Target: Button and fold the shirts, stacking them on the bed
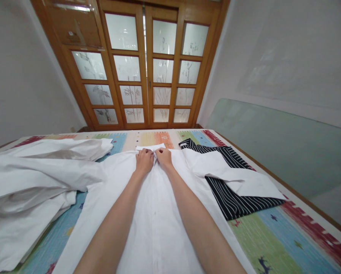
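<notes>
A white button-up shirt point(164, 213) lies spread out face up, its collar point(157, 147) at the far end and its sleeves out to both sides. Just below the collar, my left hand point(145, 160) pinches the front placket with bent fingers. Close beside it on the right, my right hand point(163, 156) grips the same placket between thumb and fingers. Cloth bunches slightly where the two hands meet. Whatever small button sits between the fingertips is hidden.
More white garments point(30, 224) lie heaped on the left. Under the right sleeve is a folded black-and-white striped cloth point(230, 198). A colourful patterned cover point(273, 232) lies beneath everything. Beyond stand wooden doors with glass panes point(147, 64); a pale green panel point(275, 140) leans at the right wall.
</notes>
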Motion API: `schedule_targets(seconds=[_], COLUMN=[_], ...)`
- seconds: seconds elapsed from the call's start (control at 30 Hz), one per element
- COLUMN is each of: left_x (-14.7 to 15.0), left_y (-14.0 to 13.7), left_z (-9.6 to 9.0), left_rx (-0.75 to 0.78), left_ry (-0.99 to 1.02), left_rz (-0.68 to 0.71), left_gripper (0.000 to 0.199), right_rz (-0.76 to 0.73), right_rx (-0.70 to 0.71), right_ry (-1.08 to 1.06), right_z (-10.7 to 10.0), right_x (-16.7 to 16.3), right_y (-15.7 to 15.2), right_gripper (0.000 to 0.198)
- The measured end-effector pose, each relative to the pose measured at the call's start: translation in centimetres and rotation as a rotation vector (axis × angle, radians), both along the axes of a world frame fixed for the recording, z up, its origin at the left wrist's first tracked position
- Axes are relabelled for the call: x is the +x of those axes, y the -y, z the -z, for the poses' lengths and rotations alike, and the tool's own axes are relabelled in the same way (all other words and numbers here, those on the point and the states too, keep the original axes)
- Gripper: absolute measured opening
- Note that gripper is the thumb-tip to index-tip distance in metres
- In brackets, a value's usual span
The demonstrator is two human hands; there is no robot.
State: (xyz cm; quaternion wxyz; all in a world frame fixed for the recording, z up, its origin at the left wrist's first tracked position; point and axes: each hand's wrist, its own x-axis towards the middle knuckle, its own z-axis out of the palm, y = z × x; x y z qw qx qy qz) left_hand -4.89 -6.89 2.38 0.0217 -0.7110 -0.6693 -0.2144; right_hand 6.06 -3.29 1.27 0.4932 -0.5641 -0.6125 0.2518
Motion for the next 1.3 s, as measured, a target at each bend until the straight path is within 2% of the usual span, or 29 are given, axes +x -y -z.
schedule_targets(seconds=[0.2, 0.43, 0.57, 0.73, 1.0, 1.3], left_x=[-0.2, -1.0, -1.4, -1.6, -1.5, -1.7], left_y=[-1.0, -2.0, -2.0, -1.8, -1.5, -1.5], left_z=[0.9, 1.9, 1.9, 1.6, 1.2, 1.2], left_rx=[0.041, 0.136, 0.16, 0.152, 0.154, 0.174], left_ry=[0.136, 0.409, 0.61, 0.766, 0.832, 0.83], left_rz=[0.024, 0.104, 0.095, 0.077, 0.077, 0.027], left_gripper=[0.018, 0.008, 0.008, 0.005, 0.005, 0.014], right_rz=[-0.005, 0.002, -0.013, -0.07, -0.099, -0.131], right_rx=[-0.017, -0.008, -0.005, -0.003, -0.024, -0.019], right_ry=[0.001, 0.038, 0.011, -0.022, 0.056, 0.042], right_z=[0.0, 0.1, 0.2, 0.2, 0.3, 0.4], right_x=[-0.1, -0.2, -0.1, -0.2, -0.2, 0.0], right_y=[-0.1, -0.1, 0.0, 0.0, -0.2, -0.4], right_gripper=[0.019, 0.02, 0.02, 0.02, 0.02, 0.02])
